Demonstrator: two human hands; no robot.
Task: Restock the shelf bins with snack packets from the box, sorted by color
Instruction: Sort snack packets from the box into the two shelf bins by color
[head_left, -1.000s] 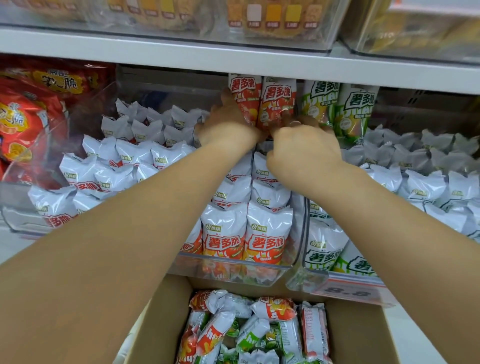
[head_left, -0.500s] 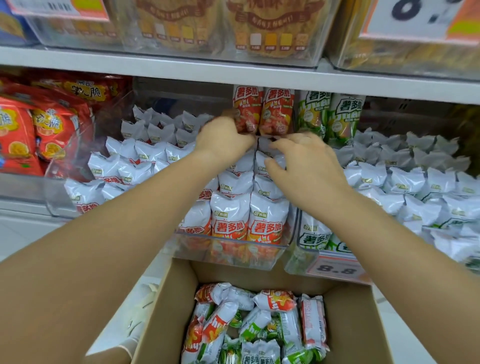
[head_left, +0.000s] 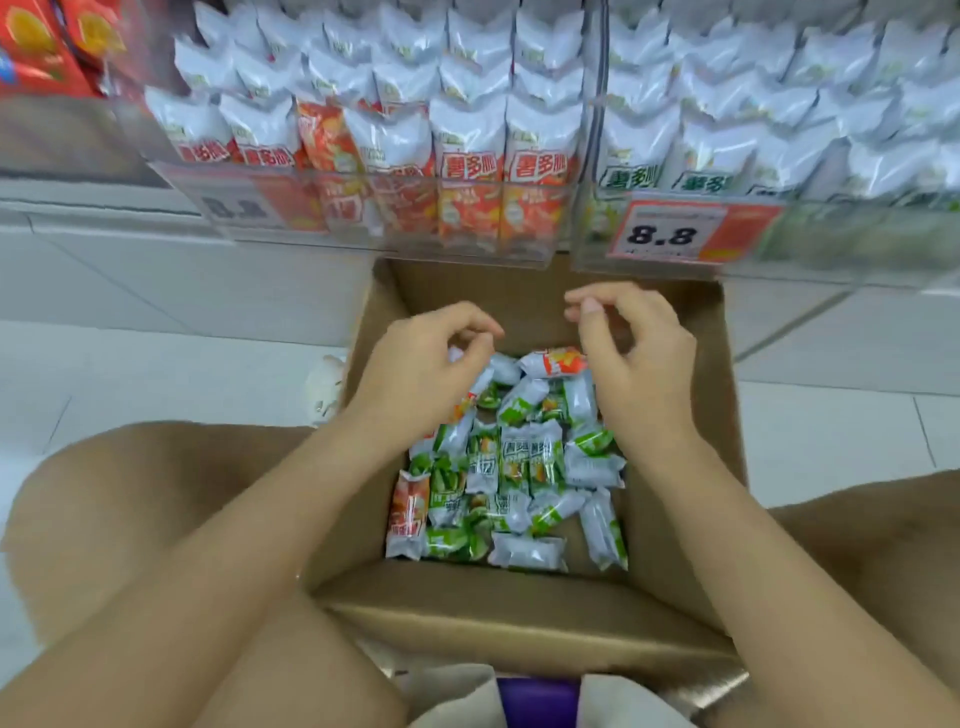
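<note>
An open cardboard box (head_left: 675, 415) sits on the floor between my knees, holding several green and orange snack packets (head_left: 519, 467). My left hand (head_left: 421, 364) hovers over the box's far left part, fingers loosely curled, holding nothing. My right hand (head_left: 634, 353) hovers over the far right part, fingers also loosely curled and empty, just above an orange packet (head_left: 550, 361). Above the box, a clear bin (head_left: 467, 244) holds rows of orange packets (head_left: 472, 171). To its right, another clear bin (head_left: 831, 244) holds green packets (head_left: 701, 179).
Red snack bags (head_left: 41, 47) fill the shelf at upper left. A price tag reading 8.8 (head_left: 670, 234) hangs on the green bin's front. White floor tiles (head_left: 156, 364) surround the box. My bare knees (head_left: 104, 493) flank it on both sides.
Both hands left the upright orange packets at the back of the orange bin and came down to the box, empty. The view tilted down toward the box.
</note>
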